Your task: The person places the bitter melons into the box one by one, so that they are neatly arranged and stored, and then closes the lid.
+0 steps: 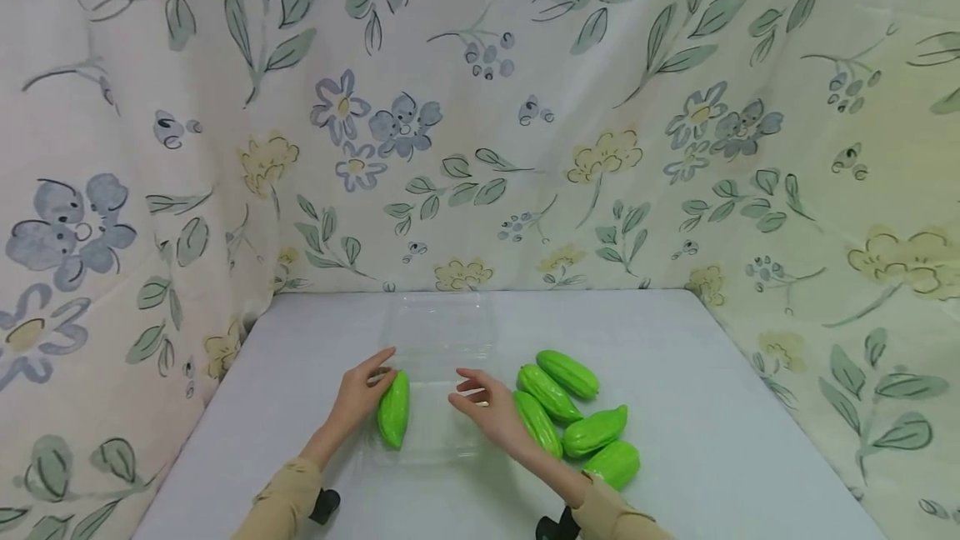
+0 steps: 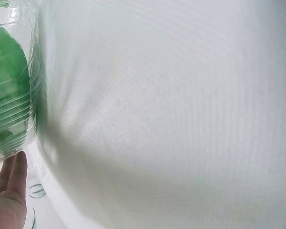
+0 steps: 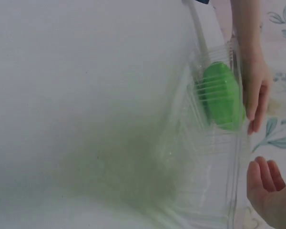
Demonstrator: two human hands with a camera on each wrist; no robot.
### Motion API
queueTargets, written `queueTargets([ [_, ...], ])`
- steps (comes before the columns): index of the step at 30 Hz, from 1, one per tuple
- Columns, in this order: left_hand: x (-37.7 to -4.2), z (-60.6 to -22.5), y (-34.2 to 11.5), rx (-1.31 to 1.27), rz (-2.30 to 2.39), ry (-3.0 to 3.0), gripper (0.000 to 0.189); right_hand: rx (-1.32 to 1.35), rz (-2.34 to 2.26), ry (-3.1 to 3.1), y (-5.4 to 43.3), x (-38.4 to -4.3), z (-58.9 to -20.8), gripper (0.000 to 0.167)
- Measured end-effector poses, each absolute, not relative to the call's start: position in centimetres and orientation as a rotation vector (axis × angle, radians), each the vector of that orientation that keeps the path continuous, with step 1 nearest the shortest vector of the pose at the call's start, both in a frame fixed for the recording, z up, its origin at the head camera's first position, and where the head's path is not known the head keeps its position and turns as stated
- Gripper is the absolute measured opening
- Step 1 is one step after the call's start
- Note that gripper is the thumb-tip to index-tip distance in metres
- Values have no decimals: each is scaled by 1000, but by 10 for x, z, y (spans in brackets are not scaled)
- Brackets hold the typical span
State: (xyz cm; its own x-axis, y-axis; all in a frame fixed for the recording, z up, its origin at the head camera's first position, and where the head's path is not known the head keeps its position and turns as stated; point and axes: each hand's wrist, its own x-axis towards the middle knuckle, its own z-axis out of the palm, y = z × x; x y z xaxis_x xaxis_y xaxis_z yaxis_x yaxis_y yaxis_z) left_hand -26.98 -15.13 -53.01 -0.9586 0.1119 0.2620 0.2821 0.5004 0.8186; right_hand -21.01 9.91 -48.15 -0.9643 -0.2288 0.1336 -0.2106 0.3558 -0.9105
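We hold our left hand (image 1: 362, 390), fingers nearly straight and gripping nothing, at the clear ribbed plastic box's (image 1: 431, 432) left side, beside the glossy green gourd (image 1: 393, 411) inside; our right hand (image 1: 495, 413), loosely curved, hovers empty opposite. Flower-printed cloth curtains (image 1: 480, 123) flank our white bench (image 1: 712, 423).

Your left-wrist view's edge cut off the clear container (image 2: 35, 90), the green gourd (image 2: 7, 64) inside it and your left hand (image 2: 9, 198) beside it.

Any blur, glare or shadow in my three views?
Head: fairly sharp, small highlights on the green gourds; left wrist: soft, broad shadow across the white tabletop; right wrist: dim, hazy, greenish dark patch near the clear plastic container.
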Motion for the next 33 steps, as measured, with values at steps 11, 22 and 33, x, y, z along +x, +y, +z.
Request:
queueTargets([
  [11,-270,-530,-154,-320,-1440,-2579,44,-432,-1772,2545,119,-204,-462,45],
  [22,-270,-528,-153,-331,-1434,-2571,43,-265,-1625,2672,172,-209,-450,44],
  [33,-271,-529,-152,-341,-1422,-2565,42,-167,-1355,2781,239,-207,-437,47],
])
